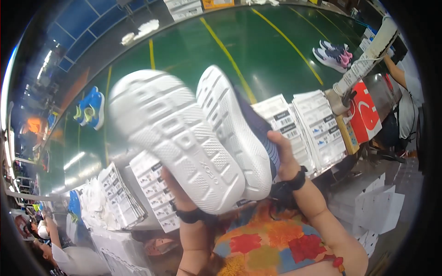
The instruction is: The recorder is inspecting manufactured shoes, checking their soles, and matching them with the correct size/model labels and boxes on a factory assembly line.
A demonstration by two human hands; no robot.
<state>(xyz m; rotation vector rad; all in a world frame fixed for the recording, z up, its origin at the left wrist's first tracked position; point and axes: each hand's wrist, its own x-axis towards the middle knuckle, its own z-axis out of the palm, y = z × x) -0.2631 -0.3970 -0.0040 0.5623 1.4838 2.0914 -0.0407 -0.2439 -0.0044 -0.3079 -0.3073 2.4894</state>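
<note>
Two sneakers with white patterned soles are held up before me, soles facing me. My left hand (179, 193) grips the nearer sneaker (177, 133) from behind; its fingers are hidden by the sole, which is blurred at the toe. In my right hand (286, 158) is the other sneaker (237, 133), tilted so that its dark blue ribbed upper shows on the right side. Its thumb presses on the upper by the heel. The two soles overlap near the heels. Dark bands circle both wrists.
Under the sneakers lies a green table (179, 50) with yellow lines. Stacks of printed label sheets (317, 126) lie along its near edge. A blue pair of shoes (92, 108) sits left, a white-pink pair (332, 56) far right. A red box (366, 112) and other people are at the sides.
</note>
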